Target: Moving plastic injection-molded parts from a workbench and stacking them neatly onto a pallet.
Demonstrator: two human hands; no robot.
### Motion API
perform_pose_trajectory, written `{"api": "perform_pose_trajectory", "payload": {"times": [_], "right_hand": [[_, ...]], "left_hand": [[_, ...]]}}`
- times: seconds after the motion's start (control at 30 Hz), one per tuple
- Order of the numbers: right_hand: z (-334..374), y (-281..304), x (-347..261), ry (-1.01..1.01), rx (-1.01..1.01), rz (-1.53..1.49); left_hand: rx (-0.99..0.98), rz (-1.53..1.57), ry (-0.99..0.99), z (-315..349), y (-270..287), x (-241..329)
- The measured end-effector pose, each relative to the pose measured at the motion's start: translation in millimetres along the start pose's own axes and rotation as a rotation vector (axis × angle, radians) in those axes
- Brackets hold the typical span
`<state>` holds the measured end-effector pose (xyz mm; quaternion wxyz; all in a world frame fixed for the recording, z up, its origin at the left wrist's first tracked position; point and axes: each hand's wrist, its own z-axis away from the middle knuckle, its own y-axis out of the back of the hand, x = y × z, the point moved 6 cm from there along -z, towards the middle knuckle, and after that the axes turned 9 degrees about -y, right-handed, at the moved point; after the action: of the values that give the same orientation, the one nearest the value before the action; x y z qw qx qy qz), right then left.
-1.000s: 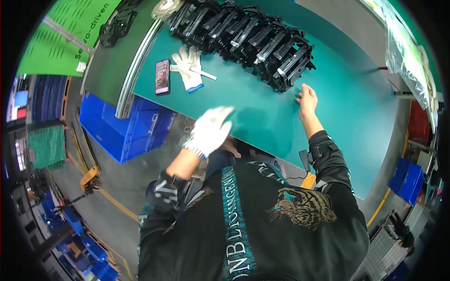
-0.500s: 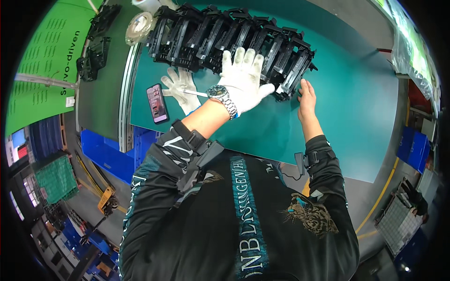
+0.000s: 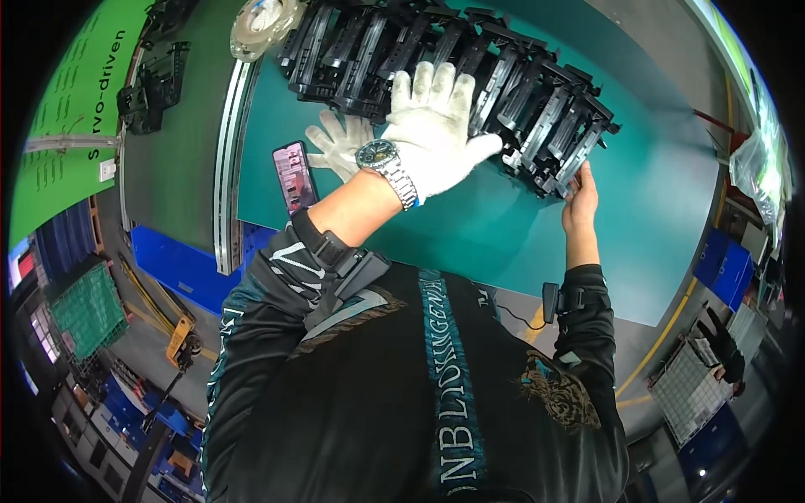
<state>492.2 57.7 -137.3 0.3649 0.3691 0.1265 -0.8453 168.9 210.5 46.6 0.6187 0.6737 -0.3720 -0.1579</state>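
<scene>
A row of several black plastic frame-like parts [image 3: 365,71] stands side by side across the far part of the green table. My left hand [image 3: 434,134], in a white glove with a wristwatch [image 3: 379,155] at its wrist, lies with fingers spread against the near side of the row's middle. At the row's right end, my bare right hand [image 3: 581,201] touches the last part [image 3: 579,159] with fingers stretched upward; some fingertips are hidden behind it. Beside my left wrist lies an empty white glove [image 3: 335,144], partly covered by my hand.
A phone [image 3: 293,178] with its screen lit lies on the green table [image 3: 654,210] at the left. A roll of clear tape [image 3: 262,25] sits beyond it. More black parts [image 3: 155,88] are on the dark surface to the left. A blue bin [image 3: 180,268] stands below.
The row's right end sits farther right and nearer to me. My right hand has moved right and now touches its last part. My left hand stays flat at the row. The view has shifted slightly.
</scene>
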Motion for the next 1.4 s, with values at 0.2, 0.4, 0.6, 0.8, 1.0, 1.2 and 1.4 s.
{"api": "perform_pose_trajectory", "payload": {"times": [0.2,0.4,0.6,0.8,1.0,1.2,1.4], "right_hand": [[22,6,-10,-0.018,0.041,-0.029],[27,5,-30,0.118,0.037,0.025],[11,-6,-38,0.301,-0.018,0.036],[14,-21,-68,0.263,-0.036,0.124],[-20,-20,-77,0.413,0.152,0.3],[-24,-26,-77,0.371,0.011,0.236],[-4,-42,-75,0.396,0.006,0.248]], "left_hand": [[-0.227,-0.015,0.06,-10,36,-25],[-0.01,-0.166,0.161,-38,46,-123],[-0.35,-0.024,0.318,-75,14,-155],[-0.309,0.488,0.41,-86,10,-114],[-0.198,1.263,0.428,-89,-35,-109],[-0.263,1.225,0.42,-90,-47,-100],[-0.276,0.964,0.412,-68,-37,-105]]}}
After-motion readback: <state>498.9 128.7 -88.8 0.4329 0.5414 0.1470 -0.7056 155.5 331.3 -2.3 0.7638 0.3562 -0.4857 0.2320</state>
